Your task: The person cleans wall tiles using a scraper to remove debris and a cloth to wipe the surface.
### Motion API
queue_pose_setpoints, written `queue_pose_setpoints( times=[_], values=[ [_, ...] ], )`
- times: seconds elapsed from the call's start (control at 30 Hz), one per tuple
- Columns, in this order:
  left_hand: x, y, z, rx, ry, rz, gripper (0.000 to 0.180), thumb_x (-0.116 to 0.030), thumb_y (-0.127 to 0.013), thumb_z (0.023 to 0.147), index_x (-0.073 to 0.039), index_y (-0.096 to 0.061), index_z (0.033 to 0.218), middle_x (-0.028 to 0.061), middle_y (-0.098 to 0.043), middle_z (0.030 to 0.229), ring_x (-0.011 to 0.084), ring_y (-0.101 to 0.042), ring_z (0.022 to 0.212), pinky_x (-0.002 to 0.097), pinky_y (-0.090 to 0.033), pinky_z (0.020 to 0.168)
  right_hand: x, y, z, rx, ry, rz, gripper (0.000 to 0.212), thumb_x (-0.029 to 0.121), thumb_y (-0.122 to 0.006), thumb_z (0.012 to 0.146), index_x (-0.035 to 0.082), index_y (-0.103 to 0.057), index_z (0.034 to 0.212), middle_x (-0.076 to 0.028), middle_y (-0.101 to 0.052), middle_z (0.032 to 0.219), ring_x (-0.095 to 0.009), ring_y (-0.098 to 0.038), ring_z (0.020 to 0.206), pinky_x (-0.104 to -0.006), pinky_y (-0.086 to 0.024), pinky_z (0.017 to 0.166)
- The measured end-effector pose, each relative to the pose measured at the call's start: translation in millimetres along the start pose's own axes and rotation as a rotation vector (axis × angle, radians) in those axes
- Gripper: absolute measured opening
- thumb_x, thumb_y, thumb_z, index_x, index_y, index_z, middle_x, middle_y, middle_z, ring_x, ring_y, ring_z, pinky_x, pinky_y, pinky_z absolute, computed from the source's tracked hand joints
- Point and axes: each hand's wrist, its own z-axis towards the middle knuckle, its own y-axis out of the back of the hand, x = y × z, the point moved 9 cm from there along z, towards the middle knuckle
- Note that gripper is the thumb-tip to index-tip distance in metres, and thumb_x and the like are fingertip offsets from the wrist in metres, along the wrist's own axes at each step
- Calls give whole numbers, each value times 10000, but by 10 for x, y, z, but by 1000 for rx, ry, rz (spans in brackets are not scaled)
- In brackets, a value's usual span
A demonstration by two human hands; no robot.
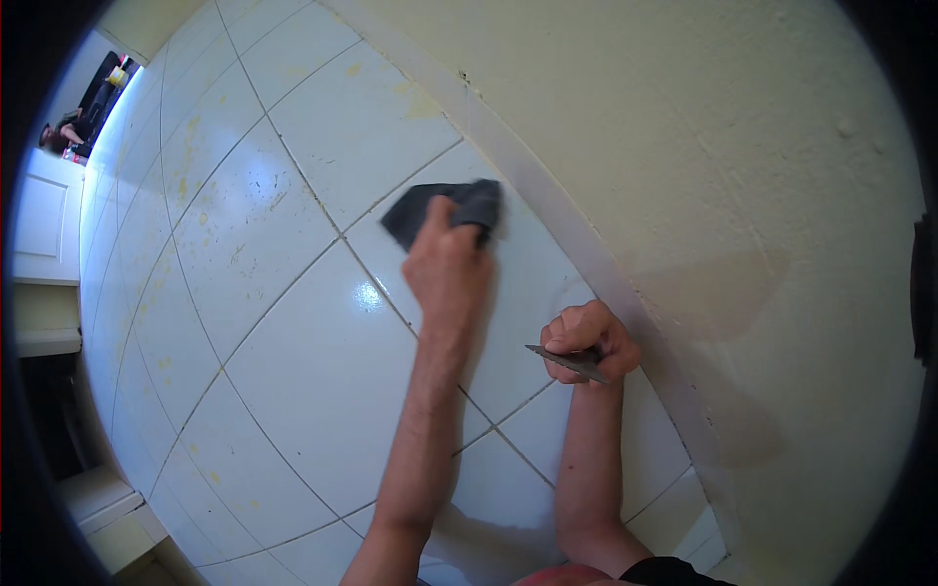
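Observation:
My left hand [449, 256] presses a dark grey cloth [420, 207] against the white tiled floor [303, 361], its fingers closed round the bunched part. Close to the skirting, my right hand [596, 337] is curled round a scraper [572, 363] with a flat, dark metal blade. The blade points left, and my fist hides whatever handle it has. Yellowish smears [191, 146] and small dark specks mark the tiles farther to the left, and another pale yellow patch [420, 101] lies beyond the cloth.
A light skirting [547, 210] runs along the foot of the cream wall [684, 146] on my right. At the far left are a white panelled door [47, 210] and a dark recess [54, 415]. Another person [66, 132] shows small at the upper left.

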Motion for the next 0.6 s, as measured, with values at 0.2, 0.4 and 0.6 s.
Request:
queue_pose_setpoints(
  times=[0.2, 0.4, 0.6],
  values=[
    [229, 504, 123, -107, 60, -364, 314, 57, -618, 694, 49, -739, 984, 181, -676, 1077, 408, -663, 929, 419, -545, 809, -74, -27, 70, 25, 12, 51, 724, 127, -816, 710, -266, -571, 1267, -65, -522, 497, -89, -411, 388, -343, -224, 438],
    [-194, -52, -89, 593, -47, -86, 254, -72, -701, 683, -68, -794, 920, 118, -704, 1236, 361, -697, 1026, 470, -573, 856, -82, 77, -35, 18, 116, 92, 719, 92, -796, 663, -274, -579, 1242, -81, -541, 501, -126, -413, 370, -320, -313, 423],
    [549, 290, 72, 64, 209, 48, 253, -58, -739, 749, -85, -772, 998, 82, -639, 1278, 369, -707, 938, 479, -575, 826, -68, -19, 100, 71, 121, 232, 721, -47, -729, 684, -266, -504, 1333, 25, -340, 444, -78, -259, 327, -307, -172, 360]
  ],
)
